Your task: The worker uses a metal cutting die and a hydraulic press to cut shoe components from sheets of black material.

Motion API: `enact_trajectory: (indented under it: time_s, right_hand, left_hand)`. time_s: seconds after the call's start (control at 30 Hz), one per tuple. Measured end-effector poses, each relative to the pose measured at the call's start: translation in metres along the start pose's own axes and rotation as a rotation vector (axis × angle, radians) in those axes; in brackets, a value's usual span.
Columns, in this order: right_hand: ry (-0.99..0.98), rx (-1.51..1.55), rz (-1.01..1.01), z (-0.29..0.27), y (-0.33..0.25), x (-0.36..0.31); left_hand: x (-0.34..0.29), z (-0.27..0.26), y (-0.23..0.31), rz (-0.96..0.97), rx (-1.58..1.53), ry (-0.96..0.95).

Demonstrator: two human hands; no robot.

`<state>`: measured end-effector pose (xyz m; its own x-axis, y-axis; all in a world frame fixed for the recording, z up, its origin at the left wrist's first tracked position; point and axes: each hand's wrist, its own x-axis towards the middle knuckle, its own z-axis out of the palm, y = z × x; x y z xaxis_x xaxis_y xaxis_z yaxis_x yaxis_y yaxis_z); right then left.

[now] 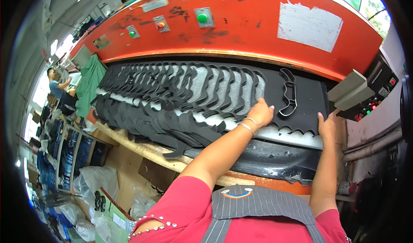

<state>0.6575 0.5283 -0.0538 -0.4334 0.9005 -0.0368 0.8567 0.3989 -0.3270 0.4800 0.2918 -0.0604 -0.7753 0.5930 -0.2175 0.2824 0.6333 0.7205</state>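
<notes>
Partly under die (294, 90), black sheet (310, 97)

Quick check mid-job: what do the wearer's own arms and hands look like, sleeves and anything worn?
Both the left hand and right hand are ungloved. The left wrist wears thin, shiny bands; none shows on the right. The left sleeve and right sleeve are short and pinkish-red; shiny round studs edge an opening in the left one.

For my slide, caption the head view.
Hands at a black sheet bearing a curved metal frame, before an orange-red machine.
</notes>
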Motion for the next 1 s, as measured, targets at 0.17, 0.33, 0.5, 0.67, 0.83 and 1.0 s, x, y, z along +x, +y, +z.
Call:
enact_trajectory:
  time_s: [0.17,0.33,0.5,0.67,0.83,1.0]
  right_hand:
    - [0.051,0.001,-0.32,-0.018,-0.015,0.001]
    - [-0.178,-0.413,-0.146,-0.031,-0.042,0.013]
    - [0.105,-0.127,-0.584,-0.008,-0.056,-0.024]
    - [0.021,0.051,-0.707,0.033,-0.083,-0.047]
    - [-0.071,0.21,-0.944,0.052,-0.12,-0.035]
    - [-0.122,0.252,-1.03,0.057,-0.121,-0.05]
  left_hand:
    - [-0.01,-0.025,0.033,0.102,0.346,0.019]
    - [0.001,-0.019,0.027,0.048,0.469,0.042]
    - [-0.01,0.012,-0.011,0.278,0.412,0.3]
    - [-0.032,-0.005,-0.03,0.521,0.45,0.448]
    - [-0.025,0.005,-0.06,0.457,0.127,0.466]
    - [-0.027,0.006,-0.063,0.467,0.078,0.484]
